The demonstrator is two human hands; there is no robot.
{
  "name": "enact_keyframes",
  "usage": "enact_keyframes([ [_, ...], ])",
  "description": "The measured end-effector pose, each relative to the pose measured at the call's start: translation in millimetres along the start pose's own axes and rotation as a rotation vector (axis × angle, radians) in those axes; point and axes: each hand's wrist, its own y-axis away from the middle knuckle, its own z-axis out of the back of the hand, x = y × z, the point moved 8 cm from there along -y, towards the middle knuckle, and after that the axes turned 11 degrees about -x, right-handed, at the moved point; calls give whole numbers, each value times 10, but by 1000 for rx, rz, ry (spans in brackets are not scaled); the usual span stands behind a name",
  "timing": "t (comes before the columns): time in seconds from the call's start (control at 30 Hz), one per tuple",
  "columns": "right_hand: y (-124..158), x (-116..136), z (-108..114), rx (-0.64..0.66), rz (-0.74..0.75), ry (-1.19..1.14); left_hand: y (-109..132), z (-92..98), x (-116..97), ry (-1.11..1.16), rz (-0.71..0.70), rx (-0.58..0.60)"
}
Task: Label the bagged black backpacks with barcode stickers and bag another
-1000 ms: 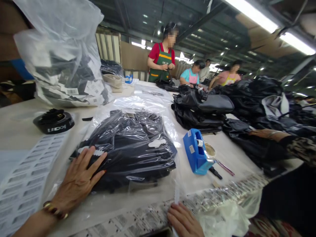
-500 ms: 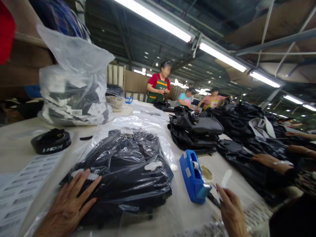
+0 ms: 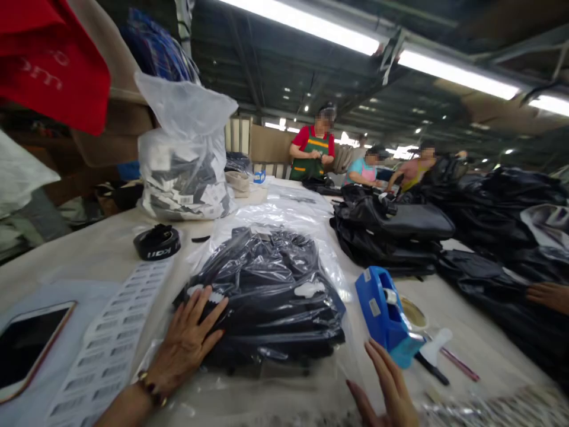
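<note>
My left hand (image 3: 186,344) lies flat with fingers spread on a clear plastic bag holding a black folded garment (image 3: 271,296). My right hand (image 3: 386,388) hovers open at the bag's near right corner, fingers stretched out, close to a blue tape dispenser (image 3: 384,314). A white strip (image 3: 435,347), perhaps a piece of tape or a label, sticks out beside the dispenser just beyond my fingertips.
A sheet of barcode labels (image 3: 111,338) and a phone (image 3: 31,344) lie at the left. A black roll (image 3: 157,242) and a big plastic bag of tags (image 3: 186,172) stand behind. Black bags (image 3: 391,228) pile up on the right. Other workers (image 3: 313,151) stand at the far end; another person's hand (image 3: 549,295) rests at the right.
My right hand has come down from the tape dispenser toward the bag's near corner and opened. The view has swung to the left, showing the phone. My left hand stays on the bag.
</note>
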Motion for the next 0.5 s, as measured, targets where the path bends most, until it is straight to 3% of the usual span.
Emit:
enact_keyframes([
  [0.07, -38, 212, -186, 64, -99, -70, -9, -8, -9, 19, 8, 38],
  [0.13, -25, 258, -352, 102, -201, -120, -10, -4, -20, 24, 3, 48],
  [0.3, 85, -23, -477, 10, -459, -193, 5, 5, -11, 24, 12, 37],
  [0.37, 133, -101, -483, 19, -484, -198, 6, 4, -5, 30, 11, 30],
  [0.5, 204, -104, -424, 23, -387, -159, -2, 26, -5, 28, -23, -7],
])
